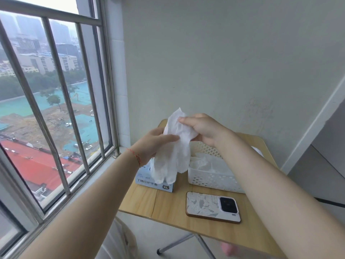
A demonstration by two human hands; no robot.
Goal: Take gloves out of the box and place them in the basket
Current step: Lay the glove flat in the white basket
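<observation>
Both hands pinch the thin white disposable glove [175, 146] hanging long-axis down over the blue cardboard glove box [155, 181], left hand [155, 141] low, right hand [200, 128] up top (nearer the white perforated plastic basket [211, 177], just right).

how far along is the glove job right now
Partly done: some white gloves already lie in the basket. In hand: both the left hand and right hand hold a glove above the box. Left: drop it in the basket; how many remain in the box can't be seen.
</observation>
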